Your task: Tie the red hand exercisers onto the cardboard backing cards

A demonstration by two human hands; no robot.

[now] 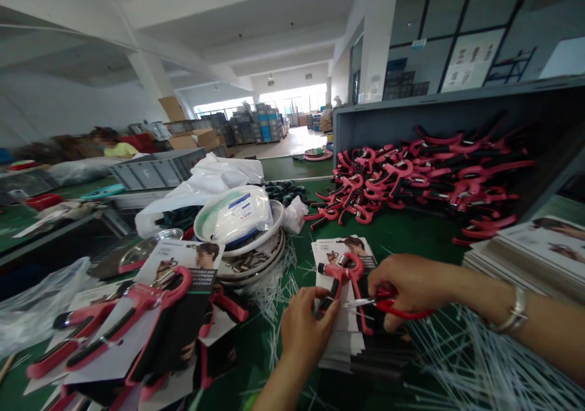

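Observation:
A pink and black hand grip strengthener (pixel 354 268) lies on the top card of a stack of printed cards (pixel 339 343) in front of me. My left hand (pixel 302 324) is closed with thumb and fingers around its left handle. Red-handled scissors (pixel 414 313) are gripped in my right hand (pixel 406 282). Their blades point left across the strengthener, between its two handles and close to my left fingertips. Whether the blades touch a cable tie there is too small to tell.
Carded strengtheners (pixel 141 304) pile up at left. Loose white cable ties (pixel 493 362) spread at lower right. A grey crate (pixel 365 128) spills more strengtheners (pixel 402 176) behind. Stacked bowls (pixel 276 216) stand mid-left; another card stack (pixel 498 268) is at right. A person (pixel 121 149) is far left.

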